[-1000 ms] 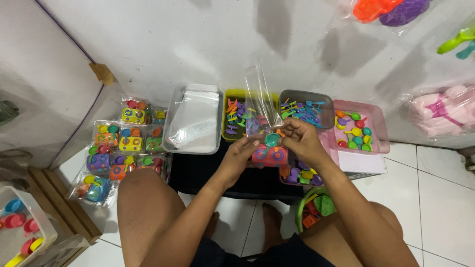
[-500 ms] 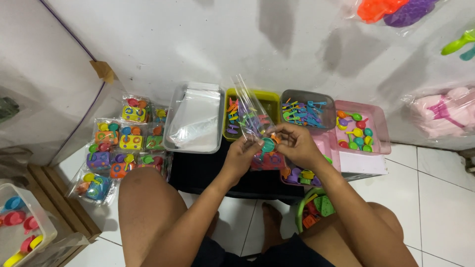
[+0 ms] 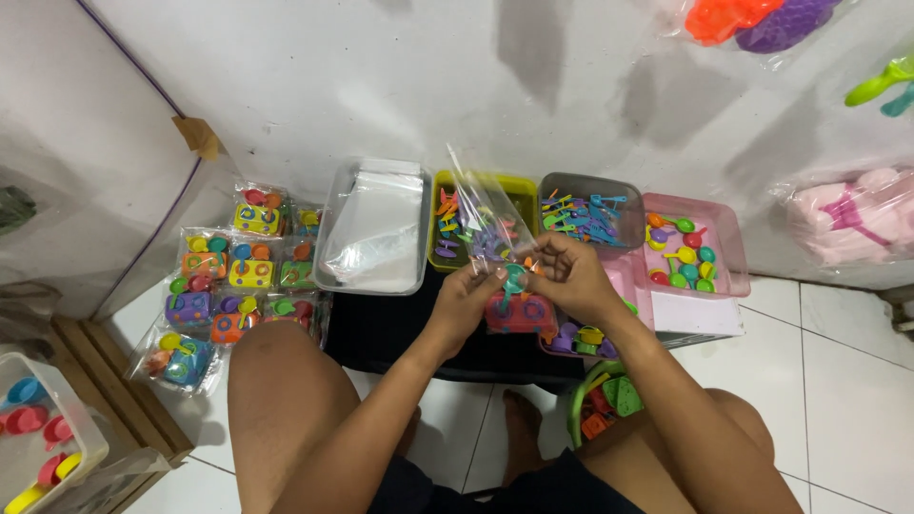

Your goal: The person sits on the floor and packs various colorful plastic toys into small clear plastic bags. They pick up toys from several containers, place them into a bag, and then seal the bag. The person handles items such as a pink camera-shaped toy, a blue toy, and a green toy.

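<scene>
My left hand [image 3: 468, 295] and my right hand [image 3: 564, 274] together hold a clear plastic bag [image 3: 486, 221] upright over a black tray [image 3: 381, 328]. A pink toy stove [image 3: 522, 314] with a teal spoon [image 3: 514, 279] sits in the bottom of the bag, between my two hands. Both hands pinch the bag's sides, fingers closed on the plastic.
Behind stand a clear tub of empty bags [image 3: 373, 228], a yellow tub [image 3: 446, 228], a grey tub [image 3: 588, 211] and a pink tub [image 3: 687, 249] of small coloured toy utensils. Filled bags [image 3: 228, 281] lie at the left. A green basket [image 3: 602, 405] rests by my right knee.
The bag's top has swung from upright to leaning left. My hands have closed in around the pink stove and lowered slightly.
</scene>
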